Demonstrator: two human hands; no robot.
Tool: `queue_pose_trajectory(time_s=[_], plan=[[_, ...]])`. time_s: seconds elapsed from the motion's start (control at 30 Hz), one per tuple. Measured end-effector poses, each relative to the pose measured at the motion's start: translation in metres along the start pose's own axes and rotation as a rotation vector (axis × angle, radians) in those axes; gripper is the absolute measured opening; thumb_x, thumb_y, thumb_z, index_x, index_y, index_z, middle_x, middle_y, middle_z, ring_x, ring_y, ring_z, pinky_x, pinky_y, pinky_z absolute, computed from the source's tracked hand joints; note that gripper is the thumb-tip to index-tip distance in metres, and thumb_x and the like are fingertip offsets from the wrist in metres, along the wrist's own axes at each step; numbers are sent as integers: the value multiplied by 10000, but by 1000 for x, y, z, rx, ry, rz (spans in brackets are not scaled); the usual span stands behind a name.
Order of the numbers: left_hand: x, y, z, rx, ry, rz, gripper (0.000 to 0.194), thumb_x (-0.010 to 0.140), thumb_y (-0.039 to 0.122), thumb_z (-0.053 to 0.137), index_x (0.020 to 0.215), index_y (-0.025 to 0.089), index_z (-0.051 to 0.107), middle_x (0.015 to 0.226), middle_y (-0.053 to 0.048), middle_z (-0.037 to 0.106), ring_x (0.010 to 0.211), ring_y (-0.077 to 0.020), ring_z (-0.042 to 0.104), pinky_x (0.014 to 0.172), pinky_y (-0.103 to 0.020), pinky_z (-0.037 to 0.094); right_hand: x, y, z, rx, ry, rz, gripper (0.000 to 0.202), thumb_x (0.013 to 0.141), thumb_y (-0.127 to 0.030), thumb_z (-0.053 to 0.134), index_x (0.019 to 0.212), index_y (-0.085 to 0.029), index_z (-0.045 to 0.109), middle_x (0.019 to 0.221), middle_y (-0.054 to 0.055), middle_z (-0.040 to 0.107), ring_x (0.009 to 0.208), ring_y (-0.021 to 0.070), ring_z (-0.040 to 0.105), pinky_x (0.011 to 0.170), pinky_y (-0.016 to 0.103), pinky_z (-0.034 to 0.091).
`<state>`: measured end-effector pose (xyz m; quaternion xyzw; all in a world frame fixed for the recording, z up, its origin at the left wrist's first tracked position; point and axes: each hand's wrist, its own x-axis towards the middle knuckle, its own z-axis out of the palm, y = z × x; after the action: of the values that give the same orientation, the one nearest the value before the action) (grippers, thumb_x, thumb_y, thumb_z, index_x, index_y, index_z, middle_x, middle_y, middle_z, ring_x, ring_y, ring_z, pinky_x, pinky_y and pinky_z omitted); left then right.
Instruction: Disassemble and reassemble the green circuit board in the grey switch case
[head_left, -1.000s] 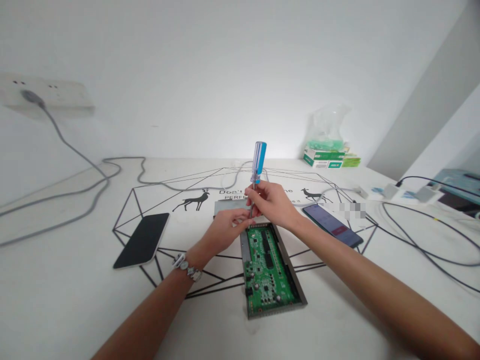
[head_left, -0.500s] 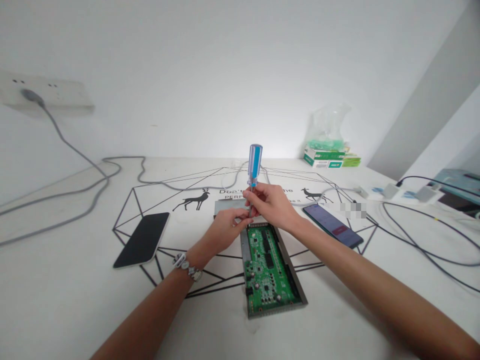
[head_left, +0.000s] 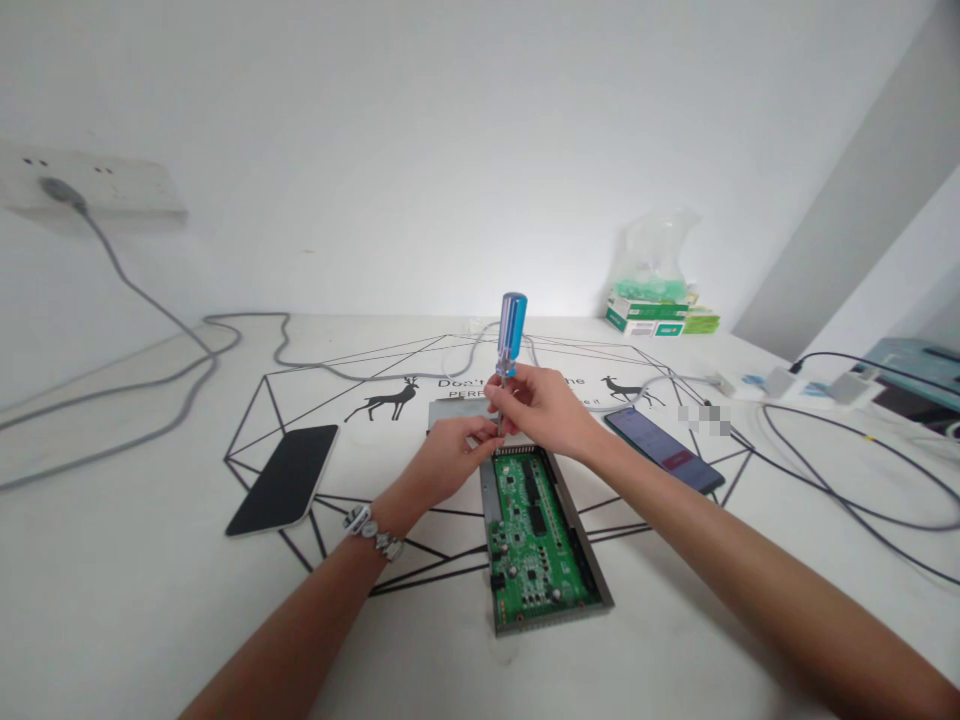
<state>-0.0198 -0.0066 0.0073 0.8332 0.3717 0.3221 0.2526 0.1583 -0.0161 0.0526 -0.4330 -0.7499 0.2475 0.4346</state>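
At far left, a wall socket (head_left: 150, 190) holds a gray plug (head_left: 61, 192), whose cable runs down toward the white tabletop (head_left: 135, 600). Right of it, a dark-screened device (head_left: 283, 482) lies flat. The left hand (head_left: 442, 462), with a bracelet (head_left: 373, 533) at its wrist, brings its fingertips to the lower shaft of the screwdriver, at the far end of the casing; whether its grip is closed on the shaft cannot be told. Partly behind this hand lies a gray panel (head_left: 444, 411). At center, the open metal casing (head_left: 597, 572) rests on the tabletop, containing a green circuit board (head_left: 529, 560). Above its far end stands the screwdriver (head_left: 511, 325), nearly upright, blue-and-clear handle uppermost; its tip is hidden. The right hand (head_left: 546, 408) has its grip clamped on the shaft, just below the handle. Farther right are a plastic bag (head_left: 651, 250) on small boxes (head_left: 646, 312), a phone (head_left: 664, 450) with a lit screen, and a white power strip (head_left: 776, 384).
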Motion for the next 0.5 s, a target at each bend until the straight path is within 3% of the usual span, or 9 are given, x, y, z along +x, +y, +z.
queue_pose_trajectory(time_s=[0.23, 0.5], plan=[[-1, -2, 2, 42, 25, 11, 199, 915, 318, 604, 874, 185, 746, 850, -17, 770, 684, -158, 633, 692, -283, 483, -6, -13, 3, 10, 305, -7, 332, 847, -507, 649, 814, -235, 462, 668, -34, 628, 505, 121, 583, 505, 247, 435], [-2, 0, 2, 51, 41, 16, 213, 917, 332, 598, 846, 182, 731, 814, -20, 759, 714, -174, 652, 710, -291, 497, -6, -26, 0, -451, 431, 8, 378, 853, -528, 623, 671, -222, 494, 569, -14, 604, 543, 143, 567, 562, 274, 356]])
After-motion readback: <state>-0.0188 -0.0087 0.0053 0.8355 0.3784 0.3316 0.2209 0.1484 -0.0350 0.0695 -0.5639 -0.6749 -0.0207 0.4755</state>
